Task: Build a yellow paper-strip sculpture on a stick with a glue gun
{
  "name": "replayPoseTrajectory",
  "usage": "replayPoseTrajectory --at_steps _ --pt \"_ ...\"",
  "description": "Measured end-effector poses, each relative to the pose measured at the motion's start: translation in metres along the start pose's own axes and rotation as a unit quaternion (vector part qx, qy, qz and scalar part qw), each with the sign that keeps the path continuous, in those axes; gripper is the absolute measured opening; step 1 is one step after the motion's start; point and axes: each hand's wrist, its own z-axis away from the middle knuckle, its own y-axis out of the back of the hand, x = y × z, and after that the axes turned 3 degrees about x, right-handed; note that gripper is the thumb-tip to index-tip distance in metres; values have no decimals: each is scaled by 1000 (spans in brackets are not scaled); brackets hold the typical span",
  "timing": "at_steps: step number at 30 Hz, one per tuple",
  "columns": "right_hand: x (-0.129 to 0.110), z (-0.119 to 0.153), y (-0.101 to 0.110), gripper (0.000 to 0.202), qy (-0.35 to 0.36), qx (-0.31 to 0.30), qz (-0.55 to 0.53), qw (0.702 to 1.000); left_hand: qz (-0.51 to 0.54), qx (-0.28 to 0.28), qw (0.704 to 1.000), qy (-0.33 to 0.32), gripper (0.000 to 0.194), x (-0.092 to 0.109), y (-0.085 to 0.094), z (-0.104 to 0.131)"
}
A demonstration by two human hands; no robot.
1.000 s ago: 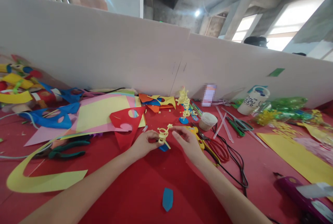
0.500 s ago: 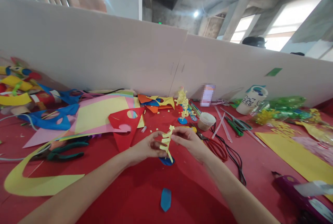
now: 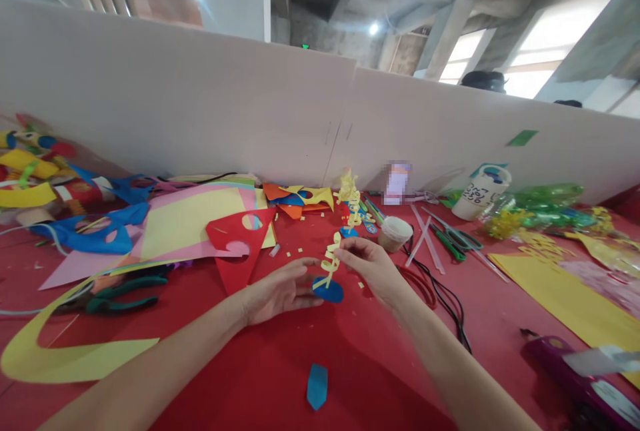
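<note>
A small yellow figure [image 3: 330, 262] of curled foam or paper strips stands upright on a blue oval base [image 3: 333, 291] in front of me. My right hand [image 3: 371, 267] pinches the figure's right side near its top, between thumb and forefinger. To its left, my left hand [image 3: 283, 292] is open, its fingers stretched towards the base; whether a fingertip touches the base I cannot tell. Behind stands a taller yellow curled figure [image 3: 351, 201], also on a blue base. A loose blue pointed piece [image 3: 317, 386] lies on the red table nearer to me.
Left are green-handled pliers [image 3: 127, 294], a red cut-out sheet [image 3: 235, 244] and layered coloured sheets [image 3: 195, 221]. To the right stand a small tub [image 3: 395, 234], scissors [image 3: 463, 237], black cable [image 3: 453, 304], a yellow sheet [image 3: 560, 297] and a purple glue gun [image 3: 565, 374]. A white partition [image 3: 225, 104] rises behind.
The yellow figure has moved slightly right and its blue base now shows more fully. My left hand has let go and opened to the left; my right hand stays at the figure.
</note>
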Motion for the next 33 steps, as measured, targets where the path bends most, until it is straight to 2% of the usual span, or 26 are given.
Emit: replayPoseTrajectory --at_steps 4,7,10,15,19,22,27,30,33 --pt "5 -2 -1 26 8 38 6 999 -46 -36 998 -32 36 -6 1 0" --pt "6 -2 -3 27 14 49 1 999 -67 -35 996 -48 41 -10 2 -2" --pt "5 1 -7 27 19 55 1 998 -83 15 996 -42 43 -14 -1 -4" --pt "5 7 -19 28 25 49 20 998 -106 124 986 -45 28 -18 -10 -6" --pt "-1 11 -19 29 45 9 49 998 -71 146 986 -49 26 -14 -11 -5" --pt "-7 9 -13 32 63 21 28 997 -55 136 988 -43 24 -6 -8 -3" --pt "-3 1 -3 33 5 77 -63 995 -44 128 990 -33 22 6 -2 1" --pt "4 0 -3 29 -44 55 -53 996 -20 108 993 -38 19 10 -1 1" --pt "7 4 -7 27 -84 -5 -35 996 17 104 993 -50 18 13 -3 2"
